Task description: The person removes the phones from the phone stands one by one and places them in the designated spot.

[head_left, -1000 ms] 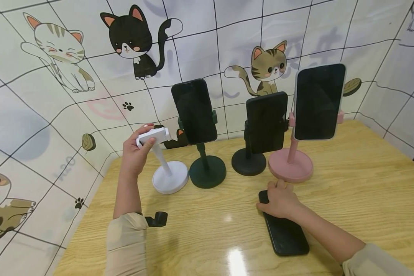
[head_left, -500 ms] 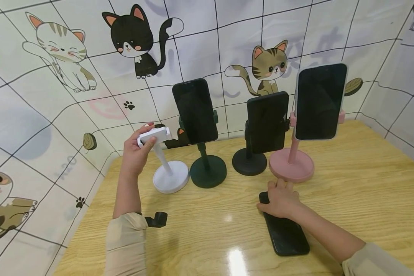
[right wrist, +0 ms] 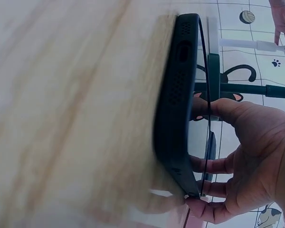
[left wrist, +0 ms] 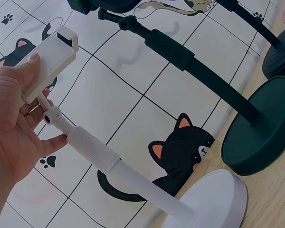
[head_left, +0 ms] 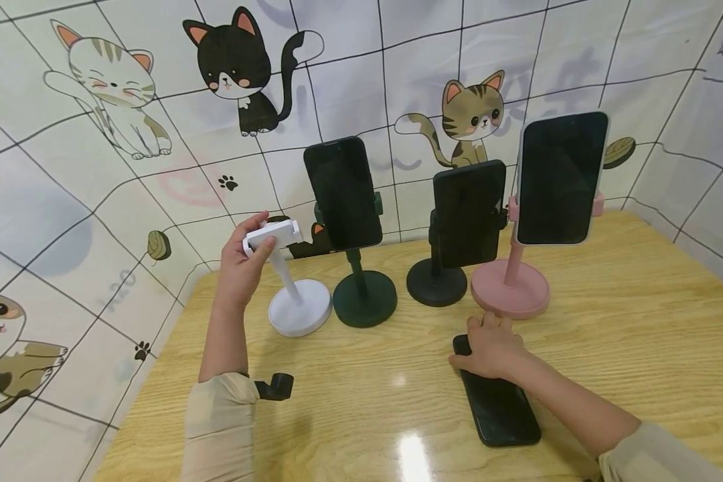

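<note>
My left hand (head_left: 239, 276) pinches the holder head of a white phone stand (head_left: 301, 309), its thumb (left wrist: 26, 71) lying across the front of the holder. That holder has no phone in it, and its round base rests on the table. Over on the right, my right hand (head_left: 494, 349) grips the upper part of a black phone (head_left: 506, 418) lying flat on the wood. In the right wrist view, the thumb is at one long edge of the phone (right wrist: 175, 95) and the fingers at the other. The hand hides part of the screen.
A dark green stand (head_left: 365, 301) bearing a phone (head_left: 343, 194), a black stand (head_left: 436, 284) with another phone (head_left: 468, 214), and a pink stand (head_left: 510, 291) with a white-edged phone (head_left: 560, 177) line the back of the wooden table (head_left: 361, 402). A cat-patterned wall covering (head_left: 361, 87) stands behind.
Both hands keep their holds and the stands stay put. The whole view has shifted very slightly.
</note>
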`<state>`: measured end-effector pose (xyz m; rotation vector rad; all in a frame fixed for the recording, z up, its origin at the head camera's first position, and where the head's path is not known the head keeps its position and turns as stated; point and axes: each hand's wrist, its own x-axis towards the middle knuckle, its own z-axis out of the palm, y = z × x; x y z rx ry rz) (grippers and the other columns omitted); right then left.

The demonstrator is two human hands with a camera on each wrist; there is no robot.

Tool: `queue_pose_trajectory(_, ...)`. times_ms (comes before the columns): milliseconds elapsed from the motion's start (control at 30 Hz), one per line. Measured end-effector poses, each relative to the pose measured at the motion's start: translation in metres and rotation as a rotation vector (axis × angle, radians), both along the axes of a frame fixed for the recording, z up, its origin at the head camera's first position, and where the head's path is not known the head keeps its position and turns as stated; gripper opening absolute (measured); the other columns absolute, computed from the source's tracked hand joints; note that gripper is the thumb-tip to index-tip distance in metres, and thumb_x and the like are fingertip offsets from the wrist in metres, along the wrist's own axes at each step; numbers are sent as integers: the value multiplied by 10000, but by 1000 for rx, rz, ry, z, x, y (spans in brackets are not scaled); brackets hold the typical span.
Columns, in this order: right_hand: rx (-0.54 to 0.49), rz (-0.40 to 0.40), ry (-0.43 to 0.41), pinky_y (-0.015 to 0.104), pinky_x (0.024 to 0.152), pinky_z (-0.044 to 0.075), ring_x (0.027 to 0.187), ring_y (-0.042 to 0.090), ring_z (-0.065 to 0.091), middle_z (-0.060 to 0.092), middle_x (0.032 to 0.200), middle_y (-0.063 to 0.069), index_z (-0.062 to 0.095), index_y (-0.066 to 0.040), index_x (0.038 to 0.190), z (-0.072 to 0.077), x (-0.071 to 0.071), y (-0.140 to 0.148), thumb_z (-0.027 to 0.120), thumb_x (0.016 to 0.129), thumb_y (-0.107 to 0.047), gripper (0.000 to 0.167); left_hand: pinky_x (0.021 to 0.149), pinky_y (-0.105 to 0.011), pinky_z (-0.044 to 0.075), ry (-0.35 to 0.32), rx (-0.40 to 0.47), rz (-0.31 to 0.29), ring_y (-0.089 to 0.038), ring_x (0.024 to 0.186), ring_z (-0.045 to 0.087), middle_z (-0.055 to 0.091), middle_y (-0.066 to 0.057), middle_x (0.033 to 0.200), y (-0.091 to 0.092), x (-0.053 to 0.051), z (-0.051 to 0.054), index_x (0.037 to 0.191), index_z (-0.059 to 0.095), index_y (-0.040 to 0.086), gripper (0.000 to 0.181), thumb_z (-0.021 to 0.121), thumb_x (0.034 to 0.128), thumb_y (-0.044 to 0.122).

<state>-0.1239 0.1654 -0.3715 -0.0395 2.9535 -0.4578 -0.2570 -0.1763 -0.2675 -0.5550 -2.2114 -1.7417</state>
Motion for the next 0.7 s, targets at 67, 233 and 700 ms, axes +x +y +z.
queue_pose_trajectory(67,-1,7,-7,544,624,417,924,470,379,431,1004,277,469,106,1119,1,-1,1,688,710,-474,744,840,-237,401,-3,0,8,-124,962,492,487,9,1105,1,1,1,1301,452,70,433,567,886,111)
queue_pose_trajectory(233,6,35,-23,541,630,439,948,488,394,447,1034,300,479,108,1124,4,-3,3,691,710,-464,737,824,-215,418,10,-12,29,-113,958,499,497,22,1083,2,2,3,1281,458,36,424,576,878,96)
queue_pose_trajectory(700,-65,123,63,457,680,455,823,298,521,545,977,160,562,12,1075,36,-8,-15,661,767,-410,531,1055,-293,240,131,43,98,-134,1226,402,452,-64,1295,15,17,29,1222,508,13,384,551,843,-27)
